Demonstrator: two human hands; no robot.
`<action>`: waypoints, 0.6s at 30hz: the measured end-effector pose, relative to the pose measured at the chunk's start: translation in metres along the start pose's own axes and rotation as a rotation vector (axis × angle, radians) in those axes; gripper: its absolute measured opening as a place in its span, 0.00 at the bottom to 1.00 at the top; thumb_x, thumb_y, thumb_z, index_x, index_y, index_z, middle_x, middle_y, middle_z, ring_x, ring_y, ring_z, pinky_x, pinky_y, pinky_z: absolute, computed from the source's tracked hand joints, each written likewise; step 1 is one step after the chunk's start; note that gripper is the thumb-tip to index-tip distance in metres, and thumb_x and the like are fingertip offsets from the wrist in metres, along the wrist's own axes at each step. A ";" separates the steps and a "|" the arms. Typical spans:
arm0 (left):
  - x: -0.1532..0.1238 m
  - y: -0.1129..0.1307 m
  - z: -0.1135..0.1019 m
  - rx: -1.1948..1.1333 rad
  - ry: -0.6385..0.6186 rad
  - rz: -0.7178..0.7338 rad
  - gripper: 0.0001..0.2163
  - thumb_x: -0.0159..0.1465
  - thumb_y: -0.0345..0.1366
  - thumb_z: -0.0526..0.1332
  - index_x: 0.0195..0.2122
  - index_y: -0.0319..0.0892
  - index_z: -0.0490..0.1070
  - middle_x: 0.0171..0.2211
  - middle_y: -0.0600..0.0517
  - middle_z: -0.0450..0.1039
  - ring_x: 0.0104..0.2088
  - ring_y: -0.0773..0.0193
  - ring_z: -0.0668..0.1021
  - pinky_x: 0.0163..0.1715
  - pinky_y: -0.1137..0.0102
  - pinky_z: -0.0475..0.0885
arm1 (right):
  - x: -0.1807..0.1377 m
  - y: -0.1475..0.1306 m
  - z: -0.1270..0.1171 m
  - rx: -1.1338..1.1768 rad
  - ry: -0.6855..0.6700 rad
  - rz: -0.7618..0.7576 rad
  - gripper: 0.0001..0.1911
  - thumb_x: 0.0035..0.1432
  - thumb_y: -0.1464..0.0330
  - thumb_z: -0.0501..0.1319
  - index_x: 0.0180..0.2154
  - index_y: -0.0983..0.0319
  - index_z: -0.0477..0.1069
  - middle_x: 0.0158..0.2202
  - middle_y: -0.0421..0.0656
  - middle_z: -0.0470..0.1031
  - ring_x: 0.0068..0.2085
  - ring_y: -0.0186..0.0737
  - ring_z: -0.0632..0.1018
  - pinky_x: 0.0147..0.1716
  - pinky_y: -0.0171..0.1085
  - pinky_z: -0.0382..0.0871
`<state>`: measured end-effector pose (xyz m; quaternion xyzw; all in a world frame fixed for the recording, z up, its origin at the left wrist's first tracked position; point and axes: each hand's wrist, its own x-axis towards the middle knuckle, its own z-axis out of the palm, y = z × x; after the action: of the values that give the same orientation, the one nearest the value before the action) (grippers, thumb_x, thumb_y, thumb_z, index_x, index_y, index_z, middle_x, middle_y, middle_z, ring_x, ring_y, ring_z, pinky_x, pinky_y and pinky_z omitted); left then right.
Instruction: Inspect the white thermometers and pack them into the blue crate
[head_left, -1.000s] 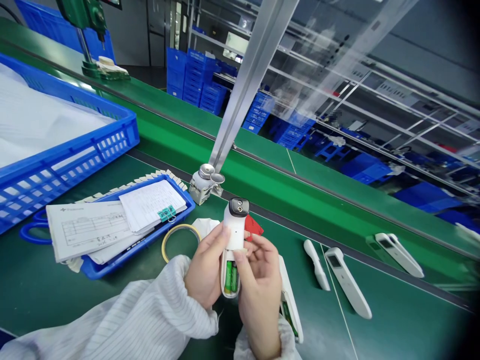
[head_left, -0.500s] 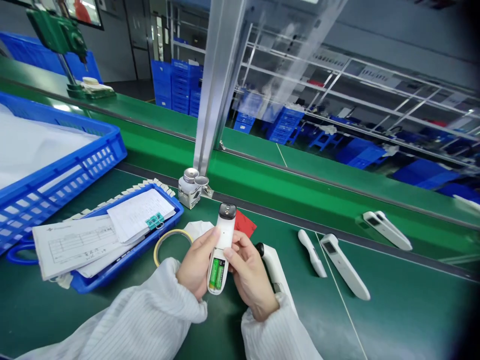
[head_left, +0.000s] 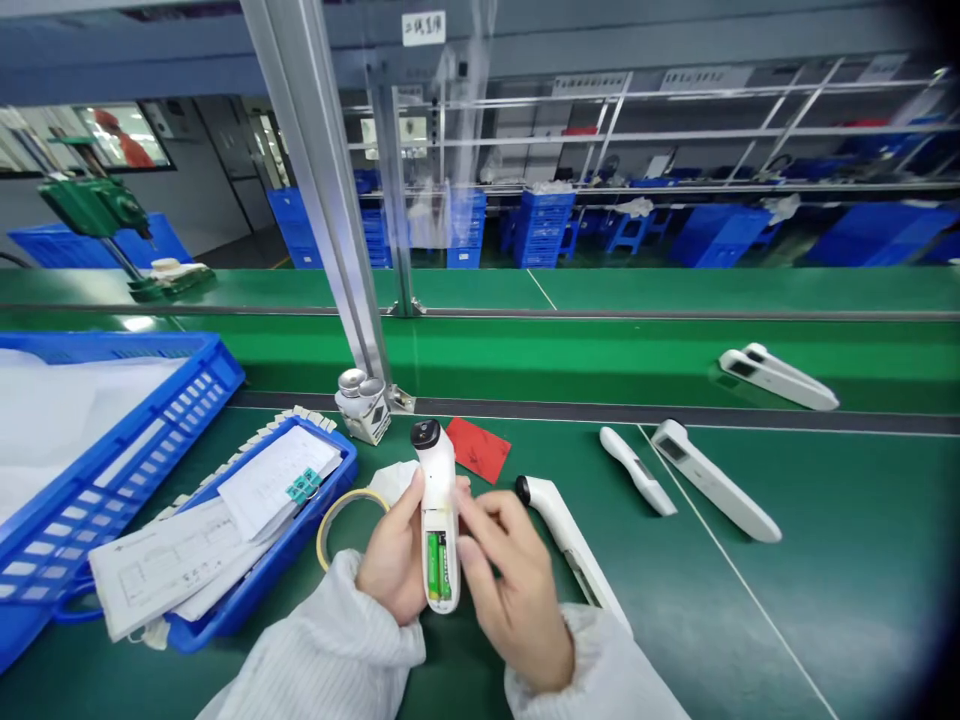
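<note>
A white infrared thermometer [head_left: 439, 475] with a black head stands nearly upright in my left hand [head_left: 395, 560], whose fingers wrap round it from the left. Its battery compartment faces me uncovered, with two green batteries [head_left: 438, 565] side by side inside. Close to the thermometer's right edge is my right hand [head_left: 517, 585], its fingers apart and slightly bent; whether a fingertip touches the casing is unclear. Just beyond that hand, another white thermometer [head_left: 566, 535] lies on the green table, partly hidden by my wrist and sleeve. A red card [head_left: 478, 449] lies behind the held thermometer.
Left are a blue tray [head_left: 225, 612] of papers, a large blue crate [head_left: 172, 425] and a tape roll [head_left: 324, 535]. A small white box [head_left: 364, 412] with metal-topped containers stands by the post [head_left: 319, 170]. Right lie a slim white device [head_left: 637, 472] and another thermometer [head_left: 716, 482].
My right hand has moved off the thermometer's front to its right, and its fingers have spread. The thermometer has turned slightly in my left hand. The camera view has levelled.
</note>
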<state>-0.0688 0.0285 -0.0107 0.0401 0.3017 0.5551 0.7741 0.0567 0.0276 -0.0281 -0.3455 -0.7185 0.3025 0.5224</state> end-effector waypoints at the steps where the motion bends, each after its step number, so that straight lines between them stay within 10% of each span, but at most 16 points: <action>1: 0.000 0.000 -0.002 -0.006 -0.035 -0.037 0.19 0.69 0.45 0.51 0.41 0.35 0.75 0.35 0.44 0.76 0.38 0.57 0.79 0.42 0.66 0.73 | -0.003 -0.002 0.002 -0.131 -0.060 -0.072 0.22 0.64 0.71 0.53 0.58 0.58 0.68 0.37 0.46 0.67 0.37 0.40 0.72 0.36 0.39 0.69; 6: -0.003 -0.001 -0.005 0.033 -0.125 -0.061 0.20 0.70 0.46 0.48 0.41 0.36 0.75 0.34 0.44 0.75 0.38 0.56 0.79 0.41 0.65 0.73 | -0.006 -0.006 0.008 -0.420 -0.142 -0.203 0.21 0.66 0.67 0.50 0.58 0.61 0.67 0.33 0.47 0.69 0.32 0.42 0.71 0.28 0.40 0.68; 18: -0.012 0.006 0.025 0.193 -0.048 0.064 0.22 0.70 0.45 0.48 0.37 0.34 0.75 0.31 0.45 0.74 0.32 0.62 0.78 0.36 0.70 0.73 | -0.008 -0.007 -0.014 -0.247 0.010 -0.289 0.24 0.64 0.72 0.53 0.61 0.62 0.63 0.39 0.49 0.74 0.36 0.41 0.76 0.34 0.39 0.73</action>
<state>-0.0639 0.0273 0.0172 0.1373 0.3337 0.5466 0.7556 0.0704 0.0176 -0.0229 -0.3017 -0.7898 0.1322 0.5174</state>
